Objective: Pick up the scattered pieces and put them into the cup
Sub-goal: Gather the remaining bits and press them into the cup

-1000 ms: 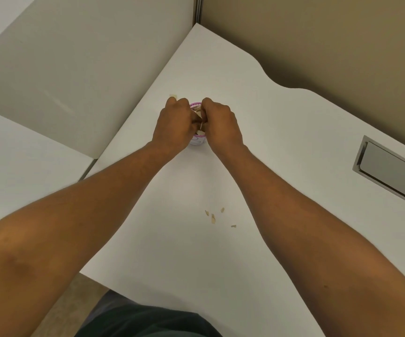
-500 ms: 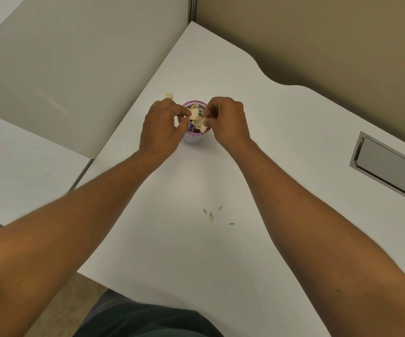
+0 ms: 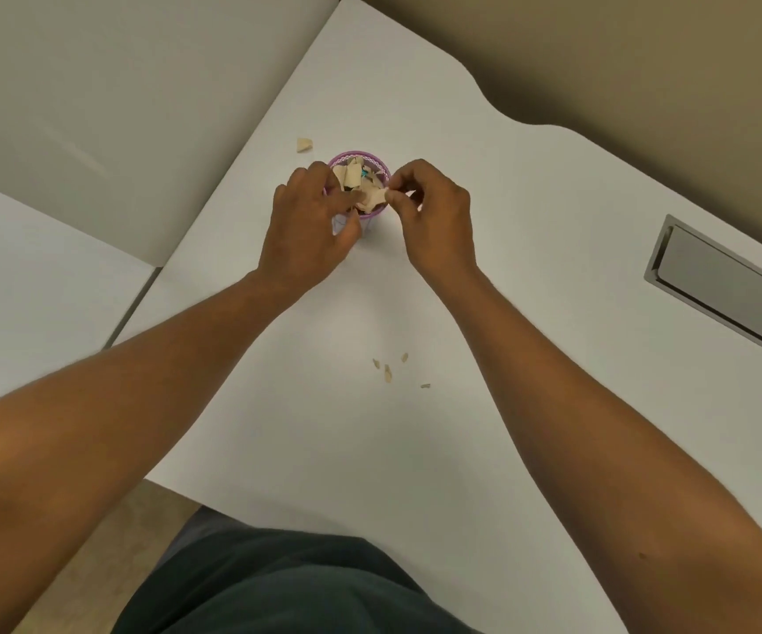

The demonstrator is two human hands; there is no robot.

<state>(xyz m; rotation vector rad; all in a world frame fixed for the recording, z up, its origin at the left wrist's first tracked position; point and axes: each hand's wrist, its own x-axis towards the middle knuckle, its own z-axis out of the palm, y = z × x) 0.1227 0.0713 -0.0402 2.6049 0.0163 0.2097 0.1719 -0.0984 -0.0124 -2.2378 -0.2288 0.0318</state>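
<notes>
Loose tan piece (image 3: 304,144) lying on white table (image 3: 530,249), far-left of cup. Left hand (image 3: 308,226) curling round purple cup (image 3: 359,164), fingers wrapping its side. Right hand (image 3: 438,212) pinching tan scrap (image 3: 370,197) over cup mouth. Small crumbs (image 3: 388,372) sitting nearer person.

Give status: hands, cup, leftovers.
Left hand steadies purple mesh cup. Right hand pinches tan paper scrap at rim. One scrap beyond cup, small bits nearer. Nothing blocking.
</notes>
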